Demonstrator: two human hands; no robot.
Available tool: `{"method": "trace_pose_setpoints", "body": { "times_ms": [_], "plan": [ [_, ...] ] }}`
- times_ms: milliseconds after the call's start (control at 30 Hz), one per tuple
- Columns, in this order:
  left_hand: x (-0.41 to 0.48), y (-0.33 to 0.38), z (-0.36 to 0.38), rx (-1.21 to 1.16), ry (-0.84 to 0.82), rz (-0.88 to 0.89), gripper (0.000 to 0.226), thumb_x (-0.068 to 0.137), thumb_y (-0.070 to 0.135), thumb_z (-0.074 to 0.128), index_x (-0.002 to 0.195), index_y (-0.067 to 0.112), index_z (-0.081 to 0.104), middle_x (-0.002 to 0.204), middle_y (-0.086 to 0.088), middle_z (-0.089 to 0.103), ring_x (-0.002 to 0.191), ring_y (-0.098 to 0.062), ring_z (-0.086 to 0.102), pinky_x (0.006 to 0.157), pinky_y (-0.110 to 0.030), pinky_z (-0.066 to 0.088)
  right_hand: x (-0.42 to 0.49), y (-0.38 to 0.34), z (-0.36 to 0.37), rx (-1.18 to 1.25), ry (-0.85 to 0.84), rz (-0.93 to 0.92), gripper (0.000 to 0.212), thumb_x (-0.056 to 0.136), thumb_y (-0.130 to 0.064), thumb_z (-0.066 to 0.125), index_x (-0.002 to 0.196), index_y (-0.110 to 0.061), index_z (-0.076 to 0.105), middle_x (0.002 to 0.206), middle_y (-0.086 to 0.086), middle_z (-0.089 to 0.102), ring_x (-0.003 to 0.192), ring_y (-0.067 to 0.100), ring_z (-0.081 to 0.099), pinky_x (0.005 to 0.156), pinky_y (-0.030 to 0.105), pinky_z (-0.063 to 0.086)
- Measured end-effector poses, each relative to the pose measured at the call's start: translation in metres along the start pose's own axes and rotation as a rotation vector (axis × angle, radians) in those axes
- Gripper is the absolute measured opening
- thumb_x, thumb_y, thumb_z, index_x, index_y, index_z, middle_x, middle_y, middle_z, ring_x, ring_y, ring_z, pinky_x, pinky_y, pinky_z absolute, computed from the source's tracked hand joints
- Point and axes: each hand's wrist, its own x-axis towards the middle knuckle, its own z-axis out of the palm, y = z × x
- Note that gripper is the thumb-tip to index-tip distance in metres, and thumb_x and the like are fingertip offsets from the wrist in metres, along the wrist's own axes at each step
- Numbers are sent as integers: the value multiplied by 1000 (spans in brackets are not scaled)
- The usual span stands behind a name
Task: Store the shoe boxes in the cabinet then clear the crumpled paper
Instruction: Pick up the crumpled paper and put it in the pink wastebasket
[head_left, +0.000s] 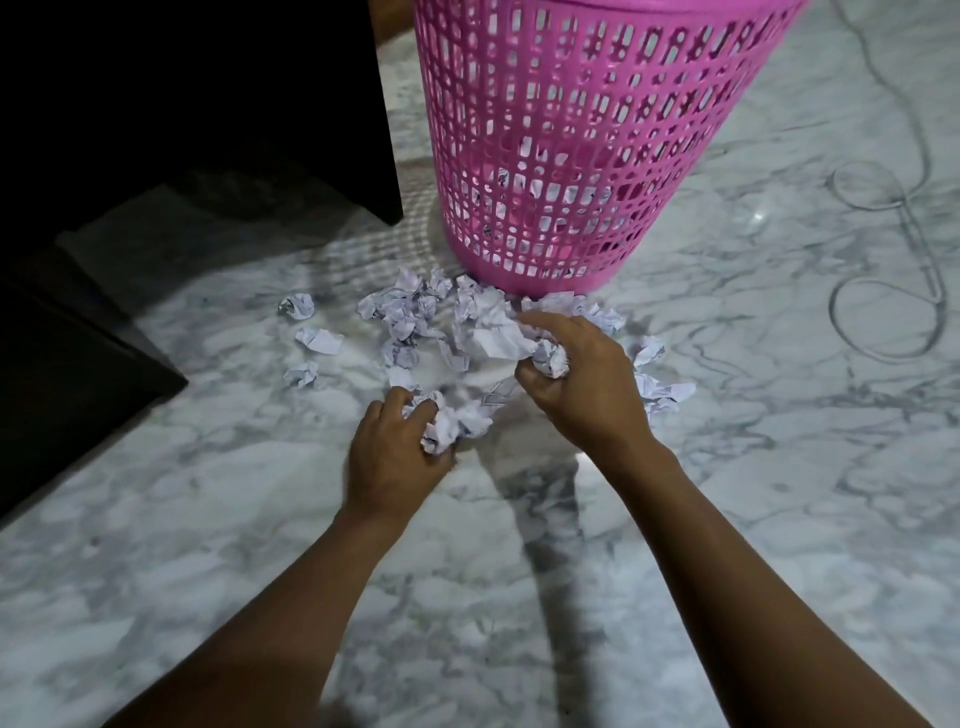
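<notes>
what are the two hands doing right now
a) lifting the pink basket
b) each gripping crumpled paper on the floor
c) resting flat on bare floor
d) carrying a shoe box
b: the left hand and the right hand each curl round crumpled paper on the marble floor, in front of the pink basket.

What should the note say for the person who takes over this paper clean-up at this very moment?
Left hand: fingers curled round a paper wad.
Right hand: grips a paper ball, just in front of the pink basket.
Done: some papers inside show through the basket's holes.
Left: many loose papers lie on the marble floor before the basket; all must go in.
The shoe boxes are not in view, so I cannot tell if they are stored.
</notes>
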Motion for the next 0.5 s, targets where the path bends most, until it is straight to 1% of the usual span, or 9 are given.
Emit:
{"method": "trace_pose_setpoints", "body": {
  "times_ms": [100,167,200,233,300,367,433,500],
  "plan": [
    [2,4,-1,-31,-24,28,34,70,33,74,97,13,70,98,-7,58,80,-32,60,58,-35,50,0,4,-1,67,8,32,46,80,-16,70,124,-28,68,115,-1,69,105,13,62,90,25,47],
    [5,11,-5,-127,-35,14,26,73,28,70,94,13,67,93,-5,55,78,-31,60,57,-36,49,1,2,-2,98,21,51,43,81,-17,71,122,-27,69,118,0,69,106,11,62,92,23,47],
    [8,17,-9,-184,-29,-14,22,74,25,69,93,13,66,91,-3,53,78,-30,60,59,-37,49,2,1,-4,120,26,62,41,81,-17,71,121,-26,70,120,-1,69,106,9,61,92,21,47],
    [12,25,-14,-242,-12,-53,18,76,23,68,91,13,66,89,-1,53,77,-27,60,61,-38,50,4,-1,-6,143,29,71,40,81,-19,71,120,-27,70,120,-2,69,103,5,62,91,20,48],
    [21,44,-29,-377,33,-127,13,77,22,67,88,15,67,88,2,55,79,-21,61,68,-39,51,9,-8,-14,173,38,71,37,81,-27,69,117,-31,71,112,-5,72,93,3,64,81,16,49],
    [32,63,-49,-546,49,-186,19,74,27,64,90,16,67,92,3,61,84,-19,64,76,-39,53,14,-21,-27,215,73,62,32,82,-33,69,114,-33,72,100,-7,73,84,4,67,72,16,48],
    [44,82,-76,-696,45,-200,23,73,32,62,91,19,67,93,1,66,86,-18,65,79,-40,54,18,-41,-47,266,135,12,27,83,-25,71,109,-31,74,93,-12,74,81,0,67,68,13,47],
    [57,104,-109,-820,80,-174,18,75,32,63,88,22,67,87,2,68,77,-13,65,73,-37,55,25,-67,-71,287,180,-76,24,85,-17,70,105,-28,75,87,-17,73,77,-3,66,66,8,45]
  ]
}}
